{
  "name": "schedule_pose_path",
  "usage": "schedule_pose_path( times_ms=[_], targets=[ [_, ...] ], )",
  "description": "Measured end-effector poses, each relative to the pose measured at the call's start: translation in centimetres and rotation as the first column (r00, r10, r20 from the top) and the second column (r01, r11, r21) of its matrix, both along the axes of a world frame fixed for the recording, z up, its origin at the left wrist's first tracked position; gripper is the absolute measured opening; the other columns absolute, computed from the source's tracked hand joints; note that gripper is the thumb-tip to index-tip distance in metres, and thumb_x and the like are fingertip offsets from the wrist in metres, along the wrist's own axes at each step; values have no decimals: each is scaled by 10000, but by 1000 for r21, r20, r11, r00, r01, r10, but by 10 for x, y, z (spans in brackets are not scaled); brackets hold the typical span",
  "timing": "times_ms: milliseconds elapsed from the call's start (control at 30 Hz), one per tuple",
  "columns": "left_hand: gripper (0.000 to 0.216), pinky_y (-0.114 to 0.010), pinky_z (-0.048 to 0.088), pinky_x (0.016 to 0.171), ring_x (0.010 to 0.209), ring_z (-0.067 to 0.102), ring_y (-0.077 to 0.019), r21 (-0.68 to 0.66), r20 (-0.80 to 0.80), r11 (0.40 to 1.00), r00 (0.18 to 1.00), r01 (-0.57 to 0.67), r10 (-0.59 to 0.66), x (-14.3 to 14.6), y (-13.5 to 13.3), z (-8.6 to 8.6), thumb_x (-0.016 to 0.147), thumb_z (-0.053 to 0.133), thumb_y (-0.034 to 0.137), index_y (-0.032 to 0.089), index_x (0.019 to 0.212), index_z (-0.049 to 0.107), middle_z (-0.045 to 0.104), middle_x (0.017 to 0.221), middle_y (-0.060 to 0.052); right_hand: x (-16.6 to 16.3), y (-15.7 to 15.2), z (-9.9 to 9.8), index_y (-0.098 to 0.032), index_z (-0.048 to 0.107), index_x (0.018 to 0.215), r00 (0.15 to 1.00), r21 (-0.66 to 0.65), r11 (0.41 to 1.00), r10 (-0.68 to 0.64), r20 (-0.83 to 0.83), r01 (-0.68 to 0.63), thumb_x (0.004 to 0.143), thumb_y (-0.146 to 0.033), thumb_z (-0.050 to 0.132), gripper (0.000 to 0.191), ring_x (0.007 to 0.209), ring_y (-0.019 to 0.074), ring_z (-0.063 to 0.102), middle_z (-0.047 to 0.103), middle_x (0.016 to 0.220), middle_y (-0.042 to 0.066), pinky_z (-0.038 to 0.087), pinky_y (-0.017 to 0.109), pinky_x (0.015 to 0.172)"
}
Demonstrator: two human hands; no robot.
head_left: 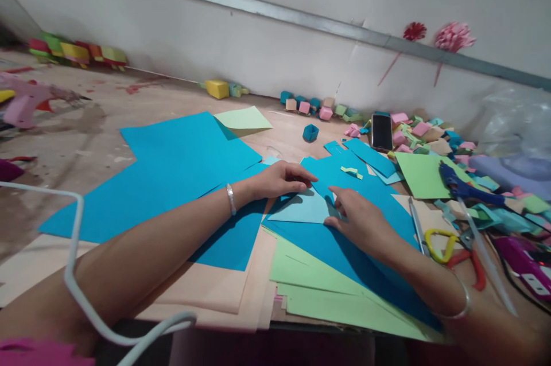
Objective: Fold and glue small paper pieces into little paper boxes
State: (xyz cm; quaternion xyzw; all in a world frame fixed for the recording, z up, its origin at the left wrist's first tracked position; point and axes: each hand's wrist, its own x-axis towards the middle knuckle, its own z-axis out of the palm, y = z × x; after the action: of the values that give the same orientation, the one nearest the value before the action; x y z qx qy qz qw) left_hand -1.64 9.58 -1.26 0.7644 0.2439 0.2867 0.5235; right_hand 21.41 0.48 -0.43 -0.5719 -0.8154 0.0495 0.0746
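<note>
A light blue sheet of paper (297,209), seemingly folded to a slanted shape, lies over blue sheets in front of me. My left hand (284,178) is at its upper edge, thumb and fingers bent and close together on the paper. On the other side, my right hand (359,220) holds the sheet's right end, thumb at the lower corner and index finger higher up. Parts of the fingers' contact with the paper are hidden. Beneath the right hand spreads a large blue sheet (327,245).
Blue sheets (172,154) cover peach paper at left; green sheets (336,291) lie at the front edge. At right are yellow-and-red-handled scissors (447,245), a blue glue gun (469,188), a phone (381,131) and many paper pieces. A pink glue gun (26,99) is far left; a white cable (75,240) crosses my left forearm.
</note>
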Motion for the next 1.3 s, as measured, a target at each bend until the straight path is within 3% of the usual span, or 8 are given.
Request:
schedule_pose_path(
  times_ms=[267,500,667,800,1000,1100,1200,1300],
  targets=[
    [329,-272,511,734,811,647,-162,-349,211,924,947,-159,242,2,1,-2,731,770,359,144,980,755,708,885,-86,3,0,-6,-191,643,1017,910,-151,986,-1,-415,-68,781,-196,662,236,649,142,535,600,749,-9,393,261,593],
    [380,-296,508,766,832,637,-185,-165,122,969,971,-183,205,4,-9,9,790,697,498,150,929,765,708,927,-100,2,-1,0,-189,621,1005,809,-138,986,-3,-588,-96,829,-227,546,195,617,134,520,589,710,-17,397,255,573],
    [577,-295,496,781,872,647,-218,-199,156,964,966,-174,207,1,-6,3,781,644,633,153,1090,728,720,956,-119,11,6,5,-205,614,842,715,-90,996,-68,-695,6,844,-297,518,133,695,161,537,591,768,8,410,275,620],
    [717,-276,481,725,891,639,-242,-155,71,974,981,-166,179,-4,-5,3,725,668,679,172,1231,659,711,1021,-113,17,13,2,-216,572,788,588,-139,983,-183,-788,119,826,-356,540,149,692,164,520,558,731,-5,397,277,618],
    [746,-371,498,874,1034,630,-329,-193,173,950,944,-247,281,0,-10,6,605,692,761,139,1014,746,720,1064,-137,16,13,5,-207,542,778,437,-187,967,-246,-865,175,829,-394,553,194,638,138,440,483,690,-23,355,269,581],
    [642,-336,531,786,896,672,-271,-249,175,923,923,-294,342,7,-16,6,557,828,600,160,1015,736,740,976,-91,14,11,9,-200,557,790,336,-199,961,-255,-906,193,816,-420,593,224,635,130,426,478,683,-28,349,257,571],
    [413,-254,513,630,667,640,-167,-273,139,871,879,-408,456,15,-27,8,563,888,370,158,884,739,718,760,-24,13,10,11,-192,578,806,188,-236,964,-256,-948,120,760,-430,681,263,639,119,455,514,695,-31,367,239,574],
    [340,-237,497,563,587,602,-131,-382,176,838,859,-390,481,21,-37,9,585,874,353,161,818,718,686,702,-5,14,8,13,-190,608,900,39,-393,911,-391,-919,-125,686,-442,757,362,632,121,526,595,762,-14,401,230,549]
  ],
)
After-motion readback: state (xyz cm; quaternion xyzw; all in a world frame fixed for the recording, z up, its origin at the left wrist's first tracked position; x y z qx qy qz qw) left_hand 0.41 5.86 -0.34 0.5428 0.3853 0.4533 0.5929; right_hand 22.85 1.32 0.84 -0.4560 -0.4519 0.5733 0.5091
